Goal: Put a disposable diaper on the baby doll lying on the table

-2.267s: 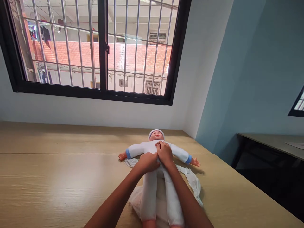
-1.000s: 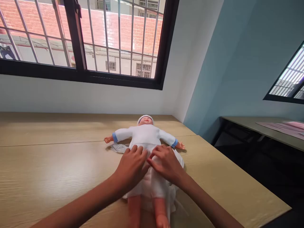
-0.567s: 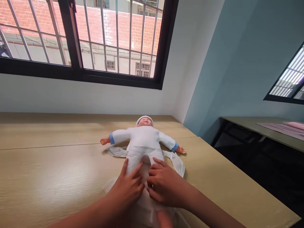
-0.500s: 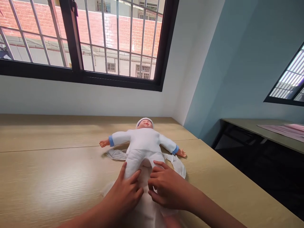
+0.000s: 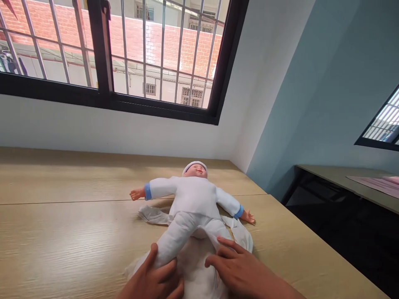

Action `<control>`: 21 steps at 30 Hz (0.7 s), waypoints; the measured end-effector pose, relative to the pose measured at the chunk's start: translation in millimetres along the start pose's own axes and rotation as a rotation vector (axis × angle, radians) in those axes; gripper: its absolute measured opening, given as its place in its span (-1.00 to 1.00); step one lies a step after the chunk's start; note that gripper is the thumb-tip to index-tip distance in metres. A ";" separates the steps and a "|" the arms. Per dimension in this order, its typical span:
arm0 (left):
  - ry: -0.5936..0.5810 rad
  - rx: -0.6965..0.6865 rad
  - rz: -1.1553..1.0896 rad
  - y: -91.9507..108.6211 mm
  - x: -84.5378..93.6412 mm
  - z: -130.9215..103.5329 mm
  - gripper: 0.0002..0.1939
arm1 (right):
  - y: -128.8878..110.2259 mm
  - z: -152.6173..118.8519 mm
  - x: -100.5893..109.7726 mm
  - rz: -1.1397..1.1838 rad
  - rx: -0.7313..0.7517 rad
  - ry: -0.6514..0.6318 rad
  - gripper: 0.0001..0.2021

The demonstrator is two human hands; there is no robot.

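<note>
A baby doll (image 5: 195, 195) in white clothes with blue cuffs and a white cap lies on its back, arms spread, legs toward me. White cloth (image 5: 195, 261) lies under and between its legs, with side flaps spread out at both hips. My left hand (image 5: 156, 274) is closed round the doll's leg on the left. My right hand (image 5: 238, 263) rests on the leg on the right, its fingers bent and partly apart, the thumb over the cloth. The doll's feet are out of sight.
The doll lies on a wooden table (image 5: 62, 232) with a seam across it. Behind stands a wall with a barred window (image 5: 165, 54). At the right is another table (image 5: 324, 174) bearing pink cloth (image 5: 377, 185).
Both hands have moved down and apart along the doll's legs, and the legs are spread wider. The view has shifted slightly.
</note>
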State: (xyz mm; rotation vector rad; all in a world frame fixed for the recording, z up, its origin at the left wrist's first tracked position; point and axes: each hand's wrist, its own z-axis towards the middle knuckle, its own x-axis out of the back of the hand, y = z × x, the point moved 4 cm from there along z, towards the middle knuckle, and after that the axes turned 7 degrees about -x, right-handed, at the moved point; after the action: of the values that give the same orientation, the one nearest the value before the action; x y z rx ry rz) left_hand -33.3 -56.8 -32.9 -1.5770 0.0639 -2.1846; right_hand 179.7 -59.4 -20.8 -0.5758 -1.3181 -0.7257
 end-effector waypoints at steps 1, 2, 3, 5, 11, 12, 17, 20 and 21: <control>-0.035 0.016 -0.017 0.2 -1.3 -0.3 -0.79 | 0.2 -0.6 -3.5 0.018 -0.016 0.005 -0.65; -0.072 0.029 -0.041 0.4 -2.2 0.0 -0.79 | 0.2 -0.8 -6.2 0.046 -0.032 -0.004 -0.63; -0.102 0.034 -0.071 0.9 -2.4 0.9 -0.78 | 0.1 -0.7 -8.1 0.073 -0.057 -0.022 -0.60; -0.146 0.033 -0.121 1.5 -2.2 3.6 -0.81 | -0.6 0.2 -9.7 0.114 -0.096 -0.066 -0.57; -0.084 0.044 -0.090 -2.4 -3.3 10.9 -0.87 | -9.0 1.4 3.6 0.204 -0.145 -0.129 -0.67; -0.078 0.045 -0.093 -3.0 -4.0 11.8 -0.87 | -11.1 1.4 9.5 0.248 -0.158 -0.133 -0.68; 0.070 0.064 -0.132 -4.4 4.9 18.3 -0.88 | -11.5 2.3 37.3 0.603 -0.304 -0.052 -0.80; 0.124 0.161 -0.220 -10.0 16.6 25.7 -0.92 | -0.7 1.4 38.1 0.891 -0.380 0.061 -0.85; 0.129 0.214 -0.289 -14.0 20.1 29.0 -0.92 | 4.4 0.8 35.8 0.986 -0.409 0.085 -0.84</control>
State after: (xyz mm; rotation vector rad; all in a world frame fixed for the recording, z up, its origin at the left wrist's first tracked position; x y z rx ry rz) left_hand -16.4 -45.5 -0.8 -1.3956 -0.3686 -2.4161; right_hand 185.8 -61.2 14.6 -1.3703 -0.6517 -0.1756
